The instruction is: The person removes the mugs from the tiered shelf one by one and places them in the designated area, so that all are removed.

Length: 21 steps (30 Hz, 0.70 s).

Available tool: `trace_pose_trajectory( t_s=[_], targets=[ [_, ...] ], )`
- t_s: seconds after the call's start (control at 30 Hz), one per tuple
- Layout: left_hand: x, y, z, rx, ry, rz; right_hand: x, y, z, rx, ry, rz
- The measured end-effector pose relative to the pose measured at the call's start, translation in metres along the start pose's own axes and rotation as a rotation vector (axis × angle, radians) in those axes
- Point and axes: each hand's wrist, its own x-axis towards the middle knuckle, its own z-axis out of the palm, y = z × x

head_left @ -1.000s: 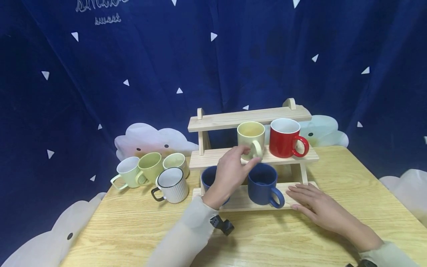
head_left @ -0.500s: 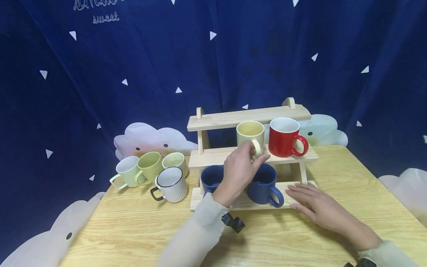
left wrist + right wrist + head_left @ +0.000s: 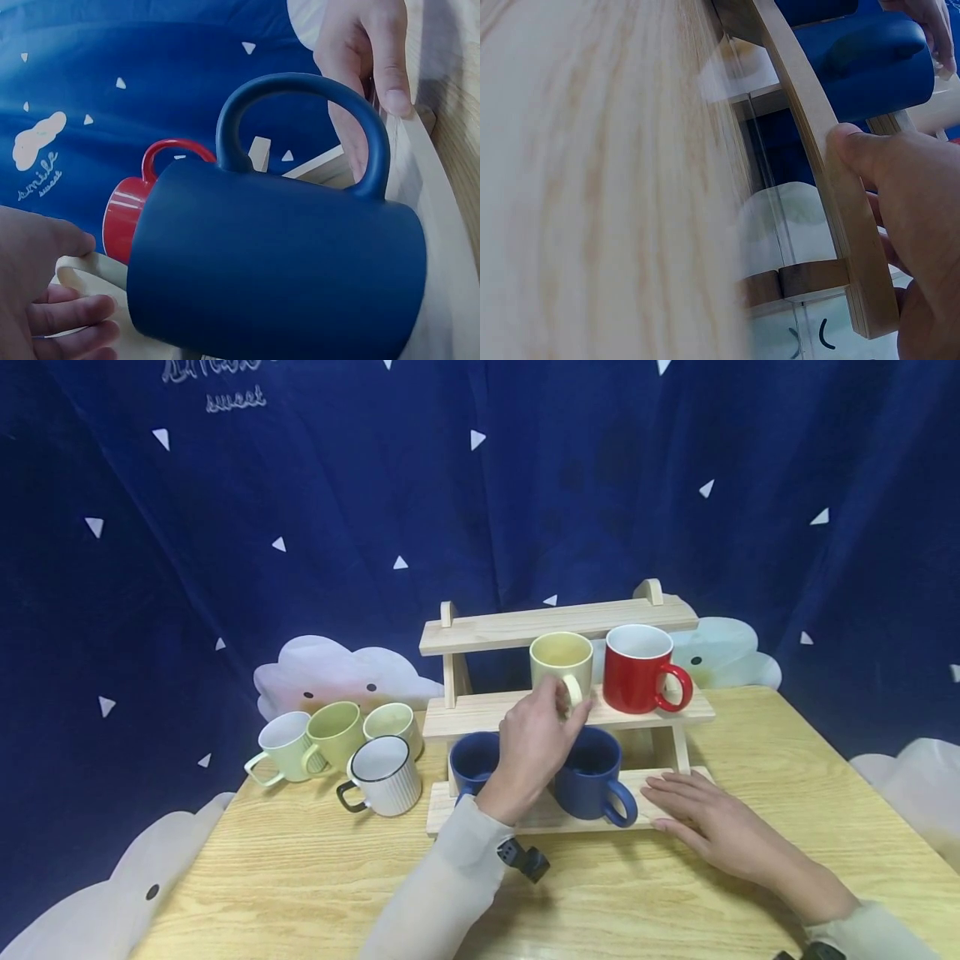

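Observation:
My left hand (image 3: 528, 747) pinches the handle of a pale yellow mug (image 3: 550, 667) standing on the middle tier of a wooden shelf rack (image 3: 476, 714). In the left wrist view, thumb and fingertips lie on either side of that handle. A red mug (image 3: 633, 672) with a white inside is just right of it. On the bottom tier, below my left hand, are two dark blue mugs, the right blue mug (image 3: 587, 785) and the left blue mug (image 3: 472, 760), partly hidden by the wrist. My right hand (image 3: 712, 827) rests with extended fingers on the bottom tier's right end, thumb at its front edge.
Left of the rack on the wooden table (image 3: 285, 877) stand a white ribbed mug (image 3: 397, 785) with black trim, a light green mug (image 3: 288, 743), an olive-green mug (image 3: 337, 735) and a pale green cup (image 3: 393, 727). A blue curtain (image 3: 337, 485) hangs behind.
My left hand has shifted a little right and closed its fingers and thumb in on the yellow mug's handle. My right hand stays on the rack.

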Motion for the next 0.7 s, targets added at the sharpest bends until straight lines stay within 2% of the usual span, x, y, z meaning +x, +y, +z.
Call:
trace_pose_trajectory(
  t_s=[0.37,0.7],
  targets=[
    [-0.006,-0.011,-0.015,-0.024,-0.014,-0.024,0.0,-0.001,-0.001,-0.001,-0.001,-0.003],
    [-0.008,-0.026,-0.032,-0.156,-0.081,-0.111,-0.001,-0.001,0.001,-0.013,0.028,-0.019]
  ],
)
